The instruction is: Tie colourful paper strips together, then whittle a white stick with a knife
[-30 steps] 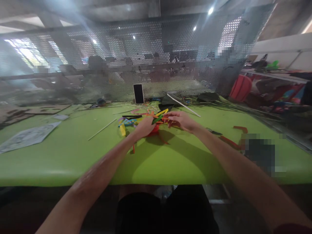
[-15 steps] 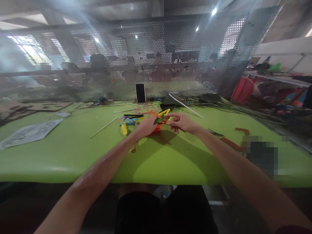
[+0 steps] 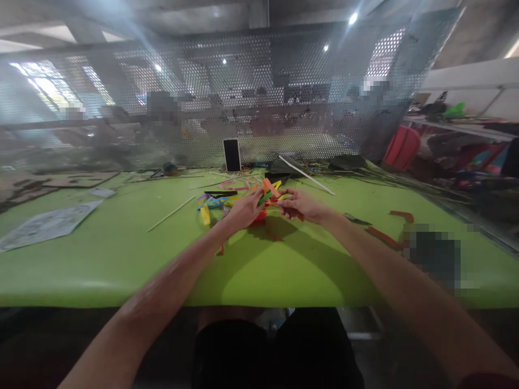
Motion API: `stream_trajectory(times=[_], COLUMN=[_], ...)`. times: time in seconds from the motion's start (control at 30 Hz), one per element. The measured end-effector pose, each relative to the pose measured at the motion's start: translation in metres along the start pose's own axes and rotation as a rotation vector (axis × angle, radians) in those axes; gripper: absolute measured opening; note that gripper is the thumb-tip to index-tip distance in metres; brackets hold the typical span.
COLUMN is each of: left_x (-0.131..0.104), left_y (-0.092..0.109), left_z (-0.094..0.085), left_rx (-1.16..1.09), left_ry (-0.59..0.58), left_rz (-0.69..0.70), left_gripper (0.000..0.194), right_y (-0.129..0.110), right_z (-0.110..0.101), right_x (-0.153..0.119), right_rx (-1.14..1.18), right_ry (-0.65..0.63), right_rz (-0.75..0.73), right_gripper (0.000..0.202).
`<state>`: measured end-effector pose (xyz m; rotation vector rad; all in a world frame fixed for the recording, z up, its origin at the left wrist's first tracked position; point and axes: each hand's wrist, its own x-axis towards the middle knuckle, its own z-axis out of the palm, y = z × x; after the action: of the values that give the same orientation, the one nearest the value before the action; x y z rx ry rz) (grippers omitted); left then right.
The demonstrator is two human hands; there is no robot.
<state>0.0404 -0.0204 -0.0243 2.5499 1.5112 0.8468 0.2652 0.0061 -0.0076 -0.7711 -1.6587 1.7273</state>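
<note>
A bundle of bright strips, orange (image 3: 271, 188), green (image 3: 265, 196) and red (image 3: 259, 216), stands between my hands over the green table (image 3: 259, 275). My left hand (image 3: 245, 208) is closed on the near left side of this bundle. On the right, my right hand (image 3: 298, 205) pinches a thin yellow strip (image 3: 283, 198) between thumb and fingers, its other fingers curled. Left of the bundle lie loose blue (image 3: 214, 202), yellow (image 3: 205, 215) and purple strips. Their material is hard to make out, and my fingers hide the bundle's middle.
A phone (image 3: 232, 155) stands upright at the back. A white rod (image 3: 307, 175) lies at back right, a pale stick (image 3: 171, 214) at left. Scissors-like dark tool (image 3: 357, 219) and red-orange strips (image 3: 385, 237) lie right. A printed sheet (image 3: 51, 224) lies far left. Mesh screen (image 3: 259, 102) rises behind.
A wide orange strip now stands higher between my hands. My right hand's fingers have curled in more and a yellow strip now shows at their tips. My left hand stays on the bundle.
</note>
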Motion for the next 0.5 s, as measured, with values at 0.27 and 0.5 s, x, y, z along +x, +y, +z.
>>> stream_trajectory(times=[0.27,0.5], left_x=[-0.003,-0.001], left_y=[0.010,0.024], left_z=[-0.010,-0.021], left_rx=[0.238,0.495], left_ry=[-0.044,-0.184], left_rz=[-0.011,-0.138], left_gripper=[0.046,0.048], right_y=[-0.009,-0.015], right_z=[0.006,0.009], right_x=[-0.003,-0.011], right_rx=[0.128,0.094], right_ry=[-0.045,-0.164], right_rz=[0.037,0.043], right_gripper=[0.019,0.034])
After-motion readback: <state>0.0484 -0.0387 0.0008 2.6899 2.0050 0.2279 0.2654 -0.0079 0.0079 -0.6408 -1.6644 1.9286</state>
